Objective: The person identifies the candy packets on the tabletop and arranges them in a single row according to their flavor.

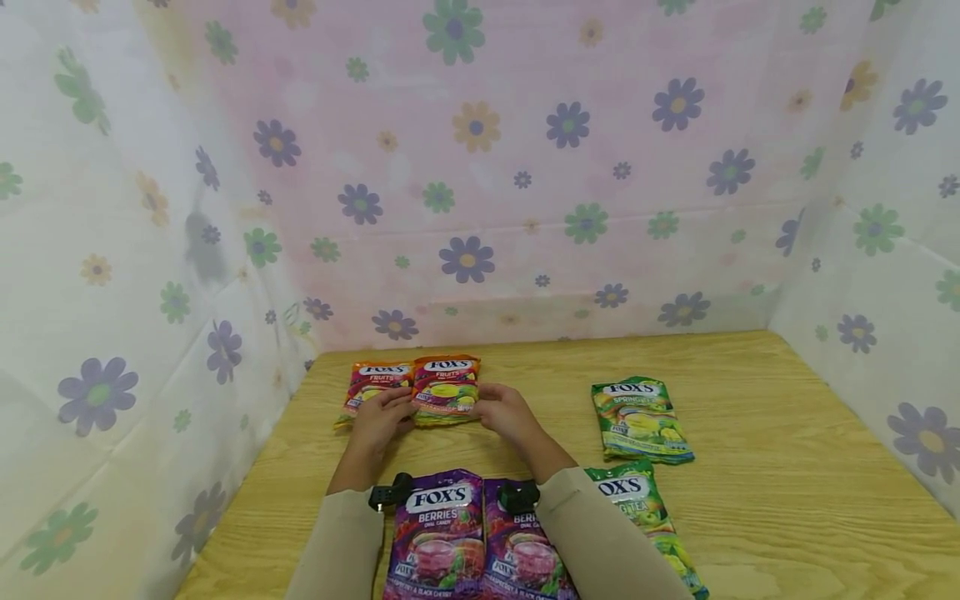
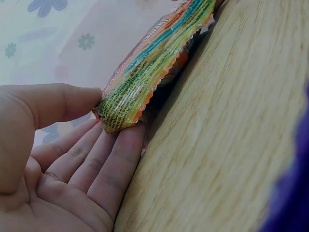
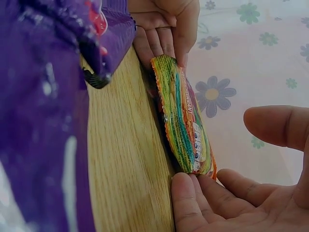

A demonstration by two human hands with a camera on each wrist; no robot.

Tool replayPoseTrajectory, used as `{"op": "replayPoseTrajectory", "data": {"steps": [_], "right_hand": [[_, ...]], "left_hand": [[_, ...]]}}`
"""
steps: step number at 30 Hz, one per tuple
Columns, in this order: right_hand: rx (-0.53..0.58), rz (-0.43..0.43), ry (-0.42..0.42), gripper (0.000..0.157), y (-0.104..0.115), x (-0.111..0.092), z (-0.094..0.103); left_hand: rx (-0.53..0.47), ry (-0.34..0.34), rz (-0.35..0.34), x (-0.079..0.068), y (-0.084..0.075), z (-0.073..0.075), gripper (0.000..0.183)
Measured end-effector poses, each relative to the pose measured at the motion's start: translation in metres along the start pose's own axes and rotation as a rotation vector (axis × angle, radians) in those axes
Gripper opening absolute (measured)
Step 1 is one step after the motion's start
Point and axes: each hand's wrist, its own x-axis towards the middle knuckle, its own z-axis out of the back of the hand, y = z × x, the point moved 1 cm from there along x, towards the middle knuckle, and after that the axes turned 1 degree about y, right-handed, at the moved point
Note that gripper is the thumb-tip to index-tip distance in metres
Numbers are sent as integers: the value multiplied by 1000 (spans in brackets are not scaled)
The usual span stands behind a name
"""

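Two orange-and-red Fox's Fruits candy bags lie at the far left of the table in the head view. My left hand [image 1: 377, 427] pinches the near left corner of the right-hand fruits candy bag [image 1: 446, 392], thumb above and fingers beneath, as the left wrist view shows. The other fruits candy bag [image 1: 367, 385] lies close beside it, partly covered by that hand. At the opposite side, my right hand [image 1: 513, 421] touches the bag's edge with its fingertips. Its thumb stands raised, apart from the bag [image 3: 186, 125] in the right wrist view.
Two purple berries candy bags [image 1: 435, 542] lie near the front, under my forearms. On the right are a green spring tea candy bag [image 1: 641, 421] and another green bag [image 1: 637, 500], partly behind my right sleeve. Flowered cloth walls [image 1: 517, 292] border the wooden table [image 1: 787, 467].
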Motion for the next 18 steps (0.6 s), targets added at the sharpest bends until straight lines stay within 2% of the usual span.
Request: {"op": "replayPoseTrajectory", "data": {"steps": [12,16,18], "right_hand": [[9,28,-9,64,-1,0,0],[14,34,0,63,1,2,4],[-1,46,-1,60,3,2,6]], "left_hand": [[-87,59,53,-4,-2,7,38],[-136,39,57,-3,-7,10,37],[-165,3,57,-2,-11,12,35]]}}
